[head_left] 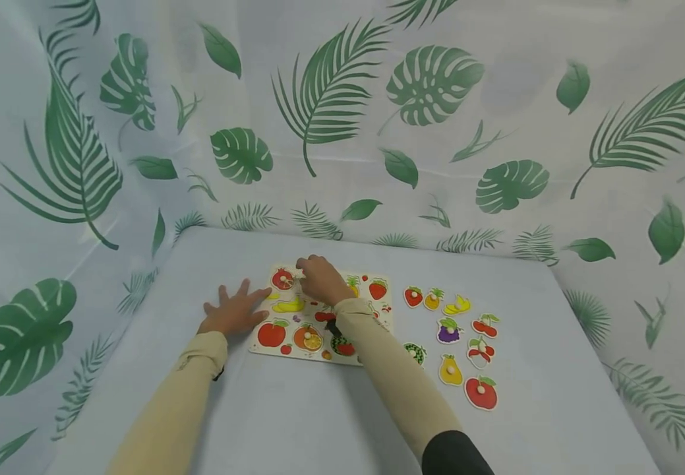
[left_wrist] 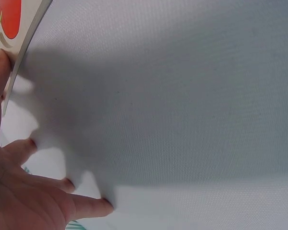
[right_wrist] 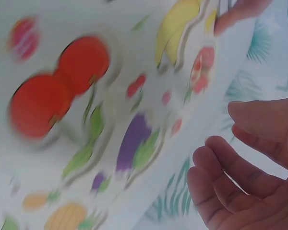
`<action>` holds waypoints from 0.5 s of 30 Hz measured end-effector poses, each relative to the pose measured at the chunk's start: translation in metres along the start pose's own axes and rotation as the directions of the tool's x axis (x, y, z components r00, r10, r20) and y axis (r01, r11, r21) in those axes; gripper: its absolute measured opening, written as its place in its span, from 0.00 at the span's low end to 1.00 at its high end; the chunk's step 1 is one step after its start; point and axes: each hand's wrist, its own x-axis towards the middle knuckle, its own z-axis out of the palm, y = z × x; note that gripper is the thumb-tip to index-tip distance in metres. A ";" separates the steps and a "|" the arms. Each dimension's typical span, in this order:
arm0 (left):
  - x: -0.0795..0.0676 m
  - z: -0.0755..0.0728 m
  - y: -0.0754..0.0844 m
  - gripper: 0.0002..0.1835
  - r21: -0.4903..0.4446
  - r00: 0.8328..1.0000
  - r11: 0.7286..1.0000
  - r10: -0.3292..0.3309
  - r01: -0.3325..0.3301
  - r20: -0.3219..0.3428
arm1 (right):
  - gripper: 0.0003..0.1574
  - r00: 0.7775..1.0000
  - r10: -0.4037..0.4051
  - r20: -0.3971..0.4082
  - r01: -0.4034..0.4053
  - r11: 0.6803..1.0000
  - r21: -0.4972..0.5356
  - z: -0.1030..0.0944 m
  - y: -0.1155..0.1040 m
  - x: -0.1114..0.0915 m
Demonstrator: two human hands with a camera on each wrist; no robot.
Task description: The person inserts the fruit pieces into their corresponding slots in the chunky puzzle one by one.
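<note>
A wooden fruit puzzle board (head_left: 387, 319) lies on the white table, with pictures of a pomegranate (head_left: 283, 279), bananas (head_left: 289, 305), an apple (head_left: 272, 334) and an orange (head_left: 308, 338). My left hand (head_left: 232, 313) rests at the board's left edge, fingers spread; in the left wrist view its thumb (left_wrist: 0, 69) touches the rim. Over the upper part of the board is my right hand (head_left: 323, 280), close to the pomegranate. In the right wrist view its fingers are loosely bent with nothing between them, beside the eggplant (right_wrist: 134, 143) and cherries (right_wrist: 43, 103) on the board.
Right of the board lie several loose knobbed pieces: a strawberry (head_left: 413, 297), pineapple (head_left: 434, 299), bananas (head_left: 457, 305), grapes (head_left: 449, 331), cherries (head_left: 485, 326), watermelon (head_left: 416, 353), pear (head_left: 451, 372) and apple (head_left: 481, 394). A leaf-patterned curtain (head_left: 342, 178) hangs behind the table.
</note>
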 end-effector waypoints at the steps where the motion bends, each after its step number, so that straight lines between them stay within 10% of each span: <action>1: 0.001 0.001 0.000 0.37 -0.001 1.000 1.000 0.003 -0.003 0.002 | 0.21 1.000 0.004 -0.011 -0.004 1.000 0.000 -0.003 0.004 -0.004; 15: -0.008 -0.004 0.003 0.38 -0.010 0.999 0.999 0.034 -0.034 0.015 | 0.20 0.985 0.126 -0.117 -0.131 0.991 -0.034 -0.060 0.087 -0.083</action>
